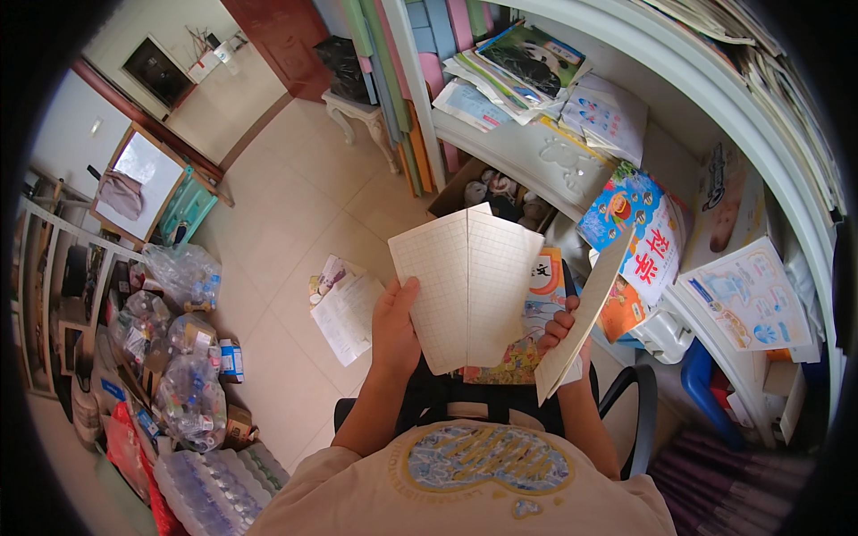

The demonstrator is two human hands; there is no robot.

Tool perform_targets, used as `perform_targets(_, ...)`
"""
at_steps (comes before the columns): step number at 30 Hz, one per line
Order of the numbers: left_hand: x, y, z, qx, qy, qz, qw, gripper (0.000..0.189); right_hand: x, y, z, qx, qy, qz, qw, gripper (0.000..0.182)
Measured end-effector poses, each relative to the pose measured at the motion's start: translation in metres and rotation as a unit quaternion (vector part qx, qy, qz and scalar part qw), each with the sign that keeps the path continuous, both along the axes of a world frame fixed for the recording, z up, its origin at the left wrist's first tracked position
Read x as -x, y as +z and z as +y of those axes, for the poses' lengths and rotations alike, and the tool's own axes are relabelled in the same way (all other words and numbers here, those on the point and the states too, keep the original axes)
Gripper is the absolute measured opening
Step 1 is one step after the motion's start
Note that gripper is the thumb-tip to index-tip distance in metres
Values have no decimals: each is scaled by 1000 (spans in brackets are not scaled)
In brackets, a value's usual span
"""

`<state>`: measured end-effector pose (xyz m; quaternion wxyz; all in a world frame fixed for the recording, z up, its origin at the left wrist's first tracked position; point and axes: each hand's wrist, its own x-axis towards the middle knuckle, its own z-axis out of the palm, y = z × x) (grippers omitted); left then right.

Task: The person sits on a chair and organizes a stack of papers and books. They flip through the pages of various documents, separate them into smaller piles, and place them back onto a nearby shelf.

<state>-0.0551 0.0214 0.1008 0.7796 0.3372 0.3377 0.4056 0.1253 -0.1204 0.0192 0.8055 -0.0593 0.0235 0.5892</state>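
Observation:
My left hand (pixel 397 325) grips the left edge of an open exercise book with grid-lined pages (pixel 462 288), its thumb on the page. My right hand (pixel 562 331) holds a second paper booklet (pixel 590 315), tilted nearly edge-on, its fingers on the side facing the first book. Behind and below them, colourful textbooks (pixel 496 365) lie over my lap, partly covered by the open pages. Loose papers (pixel 343 318) lie on the tiled floor beyond my left hand.
At right stands a white shelf unit (pixel 516 144) with magazines (pixel 529 60), a science textbook (pixel 630 228) and cardboard boxes (pixel 730 201). A chair armrest (pixel 643 415) curves beside my right arm. Bags of plastic bottles (pixel 191 402) crowd the floor at left.

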Motion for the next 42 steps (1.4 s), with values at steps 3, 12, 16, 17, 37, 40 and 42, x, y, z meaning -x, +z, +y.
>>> perform_targets(3,1,2,2,14,27,-12,999,27,2,1,-3,45,10,-69,997,23)
perform_targets(12,-7,-13,-11,-56,4,22,998,31,3,3,14,-28,-4,-151,988,37)
perform_targets(16,-9,-19,-15,-69,82,-19,994,35,3,27,18,-1,-19,-201,979,27)
perform_targets(17,-10,-19,-14,-62,97,-28,993,35,5,36,17,82,-39,-219,972,26)
perform_targets(37,-14,-53,-35,210,-168,-120,956,36,36,30,16,86,108,-709,692,30)
perform_targets(40,-12,-51,-35,215,-176,-121,953,38,39,45,16,89,96,-725,676,33)
perform_targets(42,-11,-49,-33,217,-175,-126,952,39,39,45,16,82,159,-692,699,32)
